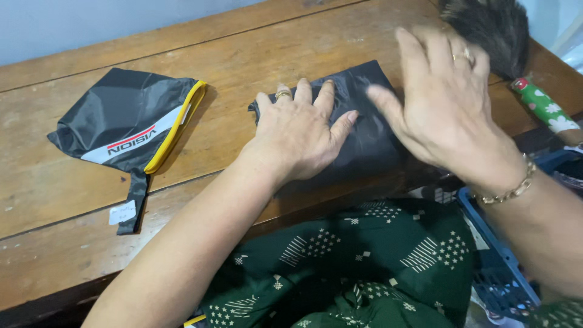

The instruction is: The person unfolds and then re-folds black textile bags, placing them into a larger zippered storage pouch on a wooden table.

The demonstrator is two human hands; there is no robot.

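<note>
Black folded fabric [364,127] lies on wooden table [243,54], left hand [300,133] pressing flat on it, fingers spread, right hand [446,103] open just above, gripping nothing.

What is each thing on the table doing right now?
Black cloth: folded, lying flat.
Left hand: open, pressed on the black cloth.
Right hand: open, raised, blurred.
Grey pouch: lying flat, apart from both hands.
Feather duster: lying at the table's far edge.
</note>
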